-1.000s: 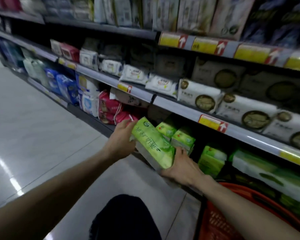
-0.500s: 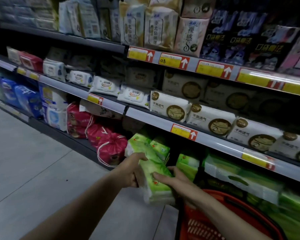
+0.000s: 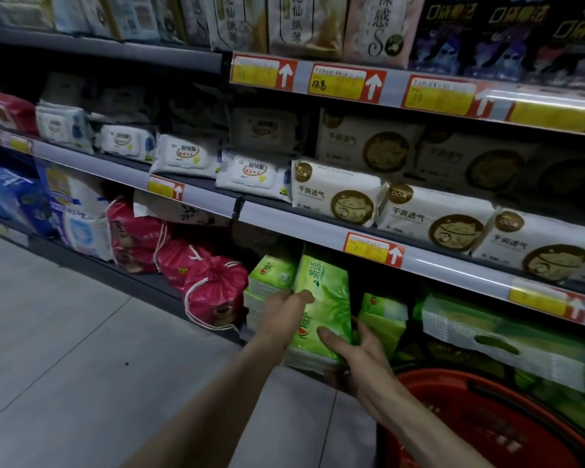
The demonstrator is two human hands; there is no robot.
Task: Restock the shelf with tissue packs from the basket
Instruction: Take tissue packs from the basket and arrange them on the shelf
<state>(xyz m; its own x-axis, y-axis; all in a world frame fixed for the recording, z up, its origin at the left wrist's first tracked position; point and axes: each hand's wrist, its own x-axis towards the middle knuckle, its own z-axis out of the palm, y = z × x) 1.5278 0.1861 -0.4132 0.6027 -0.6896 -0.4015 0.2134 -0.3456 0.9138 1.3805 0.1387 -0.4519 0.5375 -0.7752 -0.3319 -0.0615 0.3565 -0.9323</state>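
Readable print on the shelves — Chinese pack names, one English word, two prices.
The green tissue pack (image 3: 323, 298) carries 茶语 near its top end. The white packs (image 3: 338, 194) with gold cat roundels on the middle shelf read 干爽透气. A pink drawstring bag (image 3: 179, 265) shows TOY. The upper price tag (image 3: 338, 82) has a handwritten 12.8 and the lower price tag (image 3: 368, 248) a 7 — other print is too blurred.

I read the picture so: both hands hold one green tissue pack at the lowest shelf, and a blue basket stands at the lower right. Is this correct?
Not quite: the basket is red, not blue, as the head view shows. The rest holds: the left hand and the right hand hold one green tissue pack at the lowest shelf.
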